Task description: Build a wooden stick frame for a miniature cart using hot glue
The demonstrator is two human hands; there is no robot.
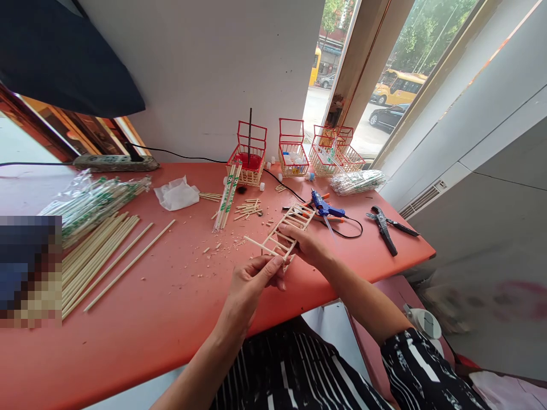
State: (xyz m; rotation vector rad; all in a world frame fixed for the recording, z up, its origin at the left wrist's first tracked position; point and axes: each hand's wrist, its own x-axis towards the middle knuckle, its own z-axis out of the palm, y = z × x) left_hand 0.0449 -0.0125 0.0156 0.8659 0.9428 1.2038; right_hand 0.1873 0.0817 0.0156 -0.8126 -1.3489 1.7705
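A small ladder-like frame of thin wooden sticks is held up over the front part of the red table. My left hand pinches its near end between thumb and fingers. Around its right side my right hand is closed, the thumb lying on the rungs. One longer stick juts out from the frame toward the left. Just behind the frame lies a blue glue gun with a black cord, beside orange-handled pliers that the frame partly hides.
Stick baskets with red rims line the wall. Long sticks and wrapped chopsticks lie left on the red table. Short cut pieces are mid-table, black-handled pliers at right. A power strip sits at back left.
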